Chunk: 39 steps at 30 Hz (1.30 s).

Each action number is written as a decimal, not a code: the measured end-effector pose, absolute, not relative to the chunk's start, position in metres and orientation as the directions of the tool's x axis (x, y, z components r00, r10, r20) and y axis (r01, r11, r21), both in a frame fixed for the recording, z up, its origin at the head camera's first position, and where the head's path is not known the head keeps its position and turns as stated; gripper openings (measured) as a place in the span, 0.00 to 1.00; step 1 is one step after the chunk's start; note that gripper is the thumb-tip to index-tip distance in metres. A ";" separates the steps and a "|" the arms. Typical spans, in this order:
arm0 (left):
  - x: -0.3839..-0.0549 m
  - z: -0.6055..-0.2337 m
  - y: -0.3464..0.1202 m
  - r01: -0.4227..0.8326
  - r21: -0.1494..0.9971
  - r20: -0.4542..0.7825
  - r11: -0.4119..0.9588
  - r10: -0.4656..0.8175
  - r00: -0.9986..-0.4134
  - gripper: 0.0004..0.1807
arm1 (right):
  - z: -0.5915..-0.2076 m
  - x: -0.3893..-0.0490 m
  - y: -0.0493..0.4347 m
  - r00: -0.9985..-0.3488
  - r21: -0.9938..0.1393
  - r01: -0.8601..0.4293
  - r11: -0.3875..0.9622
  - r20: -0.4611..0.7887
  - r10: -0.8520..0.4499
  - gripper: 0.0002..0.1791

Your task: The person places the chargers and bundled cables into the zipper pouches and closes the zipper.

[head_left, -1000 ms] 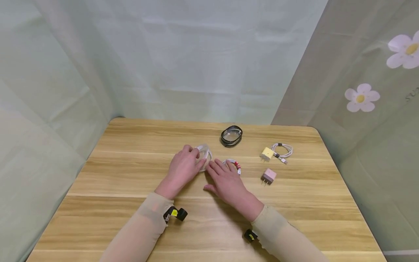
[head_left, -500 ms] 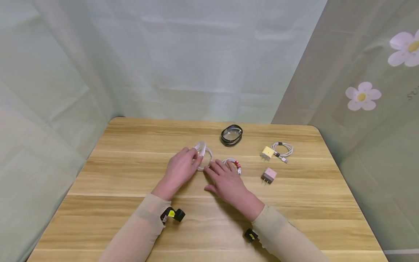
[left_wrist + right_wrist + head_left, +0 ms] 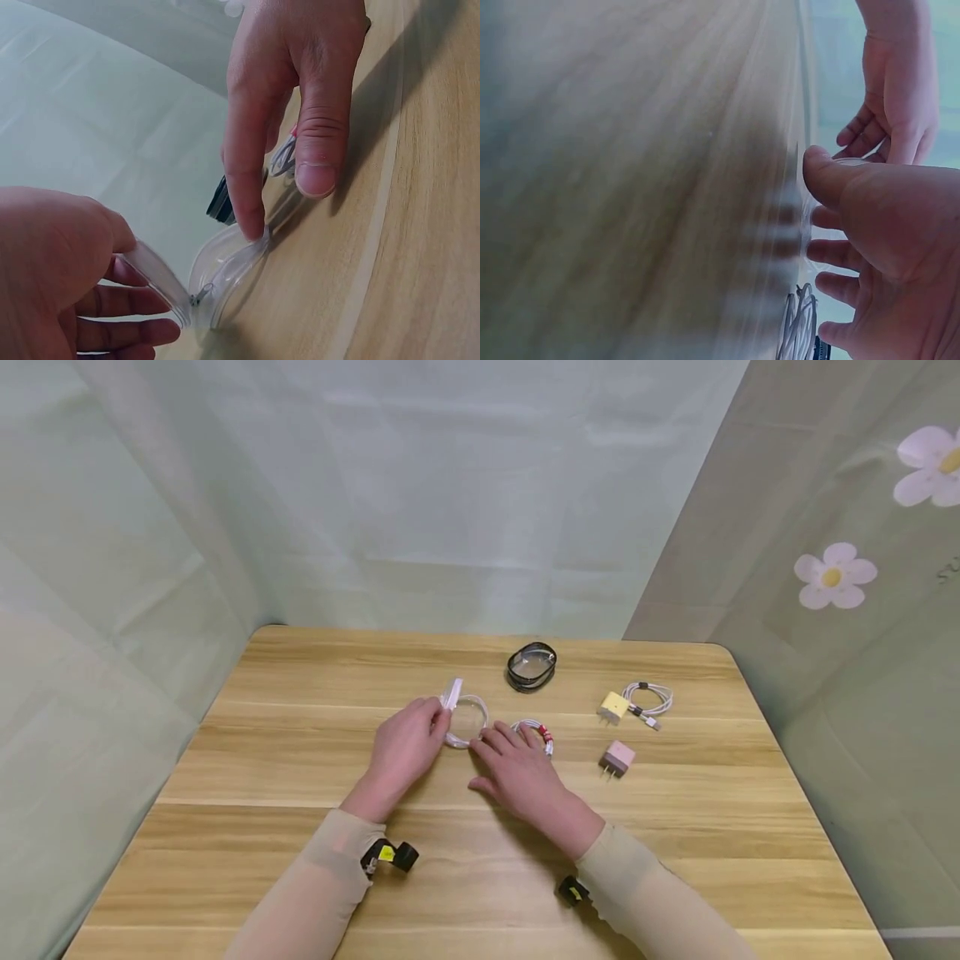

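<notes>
A small round case (image 3: 468, 720) of clear plastic with a white edge lies mid-table. My left hand (image 3: 408, 739) pinches its raised lid (image 3: 452, 693) between thumb and fingers, so the case stands unfolded. In the left wrist view a small zipper pull (image 3: 201, 294) hangs at the fold between the two halves. My right hand (image 3: 517, 777) is spread low over the table, its index fingertip (image 3: 253, 229) pressing the case's near right rim. Under and beyond the right fingers shows a coiled white cable (image 3: 545, 735) with a red tie.
A black-edged clear case (image 3: 532, 667) sits farther back. To the right are a yellow plug charger (image 3: 613, 707), a coiled white USB cable (image 3: 651, 697) with a black tie, and a pink plug charger (image 3: 618, 758). Curtains (image 3: 450, 510) hang behind the wooden table (image 3: 300, 777).
My left hand has drawn left and slightly back toward me, swinging the case's lid up and leftward, exposing more of the inside. The right hand has stayed nearly still at the rim.
</notes>
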<state>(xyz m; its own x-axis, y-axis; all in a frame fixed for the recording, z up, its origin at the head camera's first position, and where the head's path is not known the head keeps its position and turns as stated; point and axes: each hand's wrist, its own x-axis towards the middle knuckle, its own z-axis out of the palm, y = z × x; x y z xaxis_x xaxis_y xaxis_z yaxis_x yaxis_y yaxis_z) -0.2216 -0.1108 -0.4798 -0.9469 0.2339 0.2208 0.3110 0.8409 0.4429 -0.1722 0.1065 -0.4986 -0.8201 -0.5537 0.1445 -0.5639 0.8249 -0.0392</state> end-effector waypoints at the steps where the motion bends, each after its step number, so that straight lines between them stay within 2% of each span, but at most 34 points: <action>1: -0.221 -0.480 -0.112 0.307 0.447 0.224 0.840 0.227 -0.948 0.13 | -0.499 -0.172 0.106 -0.822 -0.038 -0.561 0.827 0.138 -0.552 0.37; 8: -0.224 -0.482 -0.121 0.287 0.508 0.239 0.812 0.187 -0.953 0.16 | -0.496 -0.175 0.104 -0.838 -0.032 -0.540 0.841 0.113 -0.534 0.34; 16: -0.227 -0.481 -0.132 0.243 0.597 0.183 0.764 0.165 -0.969 0.19 | -0.495 -0.175 0.109 -0.849 -0.056 -0.525 0.849 0.099 -0.519 0.33; 39: -0.233 -0.474 -0.140 0.177 0.647 0.100 0.742 0.147 -0.984 0.19 | -0.499 -0.173 0.115 -0.838 -0.033 -0.541 0.841 0.110 -0.534 0.34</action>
<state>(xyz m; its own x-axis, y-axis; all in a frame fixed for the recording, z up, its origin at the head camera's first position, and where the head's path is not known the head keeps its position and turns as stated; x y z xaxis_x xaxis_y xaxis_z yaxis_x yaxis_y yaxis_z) -0.2327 -0.1400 -0.4742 -0.9841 0.1467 0.1004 0.1766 0.7418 0.6469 -0.1728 0.1148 -0.4986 -0.8380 -0.5345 0.1095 -0.5405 0.8407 -0.0331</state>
